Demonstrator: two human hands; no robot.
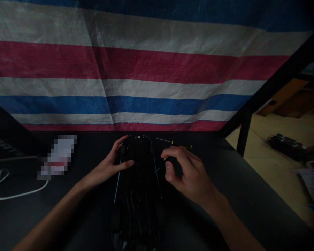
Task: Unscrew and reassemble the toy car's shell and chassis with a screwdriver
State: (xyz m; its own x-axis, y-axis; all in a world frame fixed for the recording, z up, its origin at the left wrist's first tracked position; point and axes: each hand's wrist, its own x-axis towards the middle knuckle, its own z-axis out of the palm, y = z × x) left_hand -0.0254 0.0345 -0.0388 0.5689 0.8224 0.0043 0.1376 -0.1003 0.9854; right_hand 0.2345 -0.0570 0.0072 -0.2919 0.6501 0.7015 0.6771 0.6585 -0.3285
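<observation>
A black toy car (138, 181) with thin blue trim lines lies lengthwise on the dark table (224, 195), its far end pointing away from me. My left hand (115, 162) grips the car's far left side, thumb on top and fingers curled round the edge. My right hand (185, 170) hovers at the car's right side with fingers curled in a pinch around a small dark part I cannot make out. A thin screwdriver (172, 142) with a yellow-and-black handle lies just beyond my right hand.
A striped red, white and blue tarp (136, 69) hangs behind the table. A blurred white card (59, 157) and a white cable (13, 188) lie at the left. The table's right edge drops to a tan floor (277, 167) with a black object on it.
</observation>
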